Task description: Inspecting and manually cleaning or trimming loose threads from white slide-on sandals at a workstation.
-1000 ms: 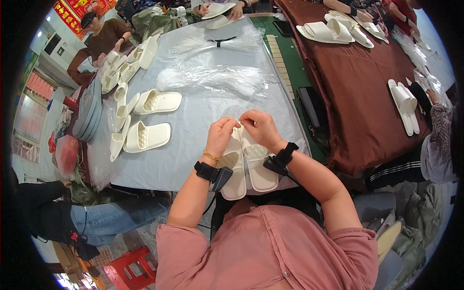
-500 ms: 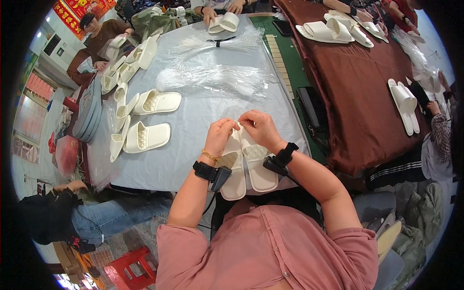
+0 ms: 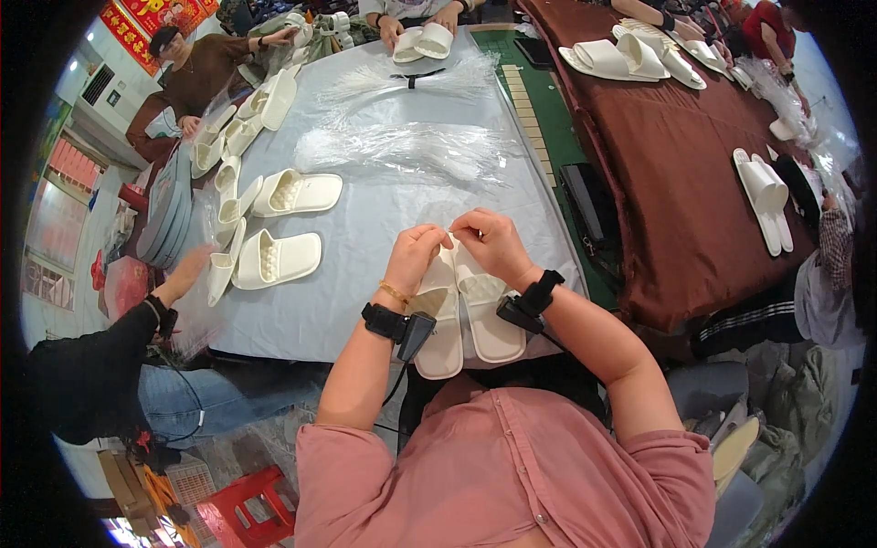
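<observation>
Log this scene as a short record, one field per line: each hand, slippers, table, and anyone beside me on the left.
Left hand: fingertips pinched at the slippers' far ends; any item held too small to tell
Right hand: pinched close beside it, likewise unclear
Slippers: cream pair, side by side
Table: pale cloth, thin white strands bundled beyond the hands
Left neighbour: outstretched hand, black sleeve

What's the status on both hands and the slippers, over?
Left hand, right hand: both pinched, close together, contents unclear. Cream slippers: side by side, far ends at hands. Black wrist devices: partly blocking slippers from view.
</observation>
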The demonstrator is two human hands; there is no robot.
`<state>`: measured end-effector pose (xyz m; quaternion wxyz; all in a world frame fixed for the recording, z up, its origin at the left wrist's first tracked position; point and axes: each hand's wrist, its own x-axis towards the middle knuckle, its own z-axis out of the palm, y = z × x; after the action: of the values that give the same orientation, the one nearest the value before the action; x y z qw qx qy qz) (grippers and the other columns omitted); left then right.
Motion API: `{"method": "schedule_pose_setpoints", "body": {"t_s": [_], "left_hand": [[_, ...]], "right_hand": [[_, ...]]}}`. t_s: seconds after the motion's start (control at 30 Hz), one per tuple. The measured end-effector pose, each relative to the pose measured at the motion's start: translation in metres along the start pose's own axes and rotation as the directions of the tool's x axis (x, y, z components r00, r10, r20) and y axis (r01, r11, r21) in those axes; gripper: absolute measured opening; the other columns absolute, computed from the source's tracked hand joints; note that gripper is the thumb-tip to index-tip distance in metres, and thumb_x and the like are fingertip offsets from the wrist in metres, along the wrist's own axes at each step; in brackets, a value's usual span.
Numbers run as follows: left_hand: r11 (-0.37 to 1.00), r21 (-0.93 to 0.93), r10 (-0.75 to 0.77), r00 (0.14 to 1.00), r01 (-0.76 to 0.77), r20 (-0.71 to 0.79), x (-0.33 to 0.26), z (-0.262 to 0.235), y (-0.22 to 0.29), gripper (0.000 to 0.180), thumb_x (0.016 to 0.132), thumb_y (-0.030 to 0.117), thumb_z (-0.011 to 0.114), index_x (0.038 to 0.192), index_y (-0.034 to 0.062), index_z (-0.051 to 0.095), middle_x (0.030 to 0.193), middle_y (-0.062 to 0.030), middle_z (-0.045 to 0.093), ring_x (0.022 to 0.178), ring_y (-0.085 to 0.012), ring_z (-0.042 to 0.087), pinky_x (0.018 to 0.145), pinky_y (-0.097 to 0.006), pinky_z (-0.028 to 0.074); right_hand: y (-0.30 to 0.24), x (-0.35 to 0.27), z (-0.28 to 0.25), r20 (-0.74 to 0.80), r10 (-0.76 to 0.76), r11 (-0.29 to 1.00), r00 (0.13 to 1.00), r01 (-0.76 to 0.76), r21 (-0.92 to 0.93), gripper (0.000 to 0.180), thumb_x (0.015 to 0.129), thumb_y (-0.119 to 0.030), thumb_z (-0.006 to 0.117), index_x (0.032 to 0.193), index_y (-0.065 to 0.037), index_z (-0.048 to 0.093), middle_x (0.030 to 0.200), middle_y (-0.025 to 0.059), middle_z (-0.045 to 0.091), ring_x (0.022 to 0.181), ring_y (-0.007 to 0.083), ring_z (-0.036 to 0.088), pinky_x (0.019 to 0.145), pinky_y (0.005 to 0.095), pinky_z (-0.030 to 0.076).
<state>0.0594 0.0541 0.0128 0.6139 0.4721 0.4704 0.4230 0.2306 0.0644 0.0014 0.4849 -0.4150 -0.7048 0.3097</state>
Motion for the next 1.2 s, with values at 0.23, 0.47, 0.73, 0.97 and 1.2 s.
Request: {"method": "schedule_pose_setpoints", "body": {"t_s": [0.23, 0.47, 0.73, 0.97, 1.2], "left_hand": [[0.998, -0.039, -0.057, 0.997, 0.058, 0.048, 0.0032, -0.0064, -0.0003, 0.023, 0.089, 0.016, 0.053, 0.073, 0.0016, 0.062, 0.051, 0.0057, 0.041, 0.043, -0.004, 0.031, 0.042, -0.021, 0.024], [0.997, -0.006, -0.073, 0.995, 0.074, 0.065, 0.0052, -0.0073, -0.0008, 0.024, 0.089, 0.017, 0.053, 0.07, 0.0028, 0.06, 0.053, 0.0052, 0.043, 0.044, -0.004, 0.033, 0.042, -0.021, 0.025], [0.997, 0.026, -0.071, 0.993, 0.068, 0.099, 0.0042, -0.0057, 0.0029, 0.025, 0.088, 0.018, 0.053, 0.068, 0.0044, 0.058, 0.052, 0.0055, 0.041, 0.044, -0.0037, 0.031, 0.043, -0.022, 0.022], [0.998, 0.043, -0.046, 0.992, 0.042, 0.115, 0.0032, -0.0036, 0.004, 0.025, 0.088, 0.018, 0.053, 0.067, 0.0051, 0.058, 0.051, 0.0059, 0.038, 0.044, -0.0036, 0.029, 0.043, -0.022, 0.021], [0.997, 0.058, -0.056, 0.993, 0.05, 0.104, 0.0042, -0.0041, 0.0028, 0.025, 0.087, 0.018, 0.054, 0.066, 0.0053, 0.058, 0.05, 0.0062, 0.039, 0.043, -0.003, 0.029, 0.042, -0.021, 0.02]], "right_hand": [[0.0004, 0.0003, 0.0003, -0.013, -0.033, 0.999, 0.999, 0.033, -0.011, 0.004, 0.079, -0.008, 0.065, 0.081, -0.005, 0.068, 0.074, 0.012, 0.062, 0.066, 0.0291, 0.061, 0.059, 0.0353, 0.048], [0.0008, 0.0003, 0.0016, -0.013, -0.021, 1.0, 1.0, 0.021, -0.013, 0.005, 0.078, -0.007, 0.064, 0.081, -0.005, 0.068, 0.075, 0.0123, 0.063, 0.067, 0.0296, 0.062, 0.06, 0.0354, 0.049], [0.0021, -0.0003, 0.0016, -0.019, -0.016, 1.0, 1.0, 0.016, -0.015, 0.005, 0.077, -0.005, 0.063, 0.079, -0.004, 0.067, 0.075, 0.0125, 0.063, 0.068, 0.0302, 0.063, 0.061, 0.0353, 0.049], [0.003, -0.0002, 0.0023, -0.019, -0.015, 0.999, 1.0, 0.014, -0.03, 0.005, 0.076, -0.005, 0.063, 0.078, -0.004, 0.067, 0.074, 0.0121, 0.063, 0.068, 0.03, 0.062, 0.06, 0.0353, 0.049], [0.001, -0.0009, 0.0011, -0.013, 0.002, 1.0, 1.0, -0.002, -0.021, 0.005, 0.076, -0.004, 0.063, 0.078, -0.004, 0.068, 0.074, 0.0121, 0.063, 0.067, 0.0301, 0.062, 0.06, 0.0354, 0.049]]}}
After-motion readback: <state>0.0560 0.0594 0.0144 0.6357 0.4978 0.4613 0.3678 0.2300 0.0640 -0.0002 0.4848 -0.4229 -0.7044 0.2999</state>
